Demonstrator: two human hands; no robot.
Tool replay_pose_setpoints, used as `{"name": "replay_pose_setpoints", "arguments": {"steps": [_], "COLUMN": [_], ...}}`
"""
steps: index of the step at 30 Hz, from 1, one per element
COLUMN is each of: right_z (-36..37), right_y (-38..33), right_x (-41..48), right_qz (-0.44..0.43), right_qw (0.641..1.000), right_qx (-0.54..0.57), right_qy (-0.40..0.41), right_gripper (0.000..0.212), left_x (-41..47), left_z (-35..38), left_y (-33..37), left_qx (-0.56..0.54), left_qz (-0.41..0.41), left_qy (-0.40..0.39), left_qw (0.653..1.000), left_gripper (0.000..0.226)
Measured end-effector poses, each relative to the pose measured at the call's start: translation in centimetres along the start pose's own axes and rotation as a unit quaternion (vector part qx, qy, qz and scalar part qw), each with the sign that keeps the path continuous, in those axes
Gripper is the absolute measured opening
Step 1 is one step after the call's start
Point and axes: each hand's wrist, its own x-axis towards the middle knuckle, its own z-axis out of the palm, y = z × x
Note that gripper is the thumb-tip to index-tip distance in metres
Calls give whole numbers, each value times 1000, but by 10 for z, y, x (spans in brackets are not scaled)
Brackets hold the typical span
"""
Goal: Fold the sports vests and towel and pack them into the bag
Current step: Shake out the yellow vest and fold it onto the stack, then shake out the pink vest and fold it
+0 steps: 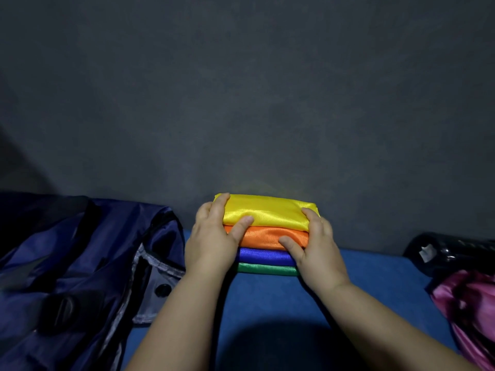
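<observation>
Our left grip (pixel 214 236) and right grip (pixel 317 247) clasp the vests (pixel 267 212) endwise; we should squeeze evenly and lift level toward the bag (pixel 80 263).

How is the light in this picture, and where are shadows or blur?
Head view: dim, with light brightest on the vest stack, whose yellow top shines; a dark shadow falls on the blue surface between the forearms; the bag at left looks dark and slightly blurred.

bag (pixel 67 263) left of vest stack (pixel 267 212), crumpled garment (pixel 468 303) far right
</observation>
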Motion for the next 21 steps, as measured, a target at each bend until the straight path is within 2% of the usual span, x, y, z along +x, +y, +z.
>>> {"name": "replay_pose_setpoints", "arguments": {"steps": [6, 14, 18, 21], "right_z": [2, -26, -49, -76], "right_y": [-1, -7, -9, 1], "right_x": [-2, -11, -26, -45], "right_qz": [11, 1, -2, 26], "right_qw": [1000, 997, 997, 996], "right_qx": [-7, -72, -75, -83], "right_qy": [-6, -22, -13, -23], "right_gripper": [78, 93, 94, 99], "left_x": [-1, -14, -31, -52], "left_z": [1, -6, -3, 7], "left_y": [2, 20, 36, 51], "left_qx": [35, 88, 93, 89], "left_qz": [8, 50, 103, 157], "left_qy": [12, 61, 84, 88], "left_qw": [999, 993, 987, 980], "left_gripper": [69, 83, 88, 83]}}
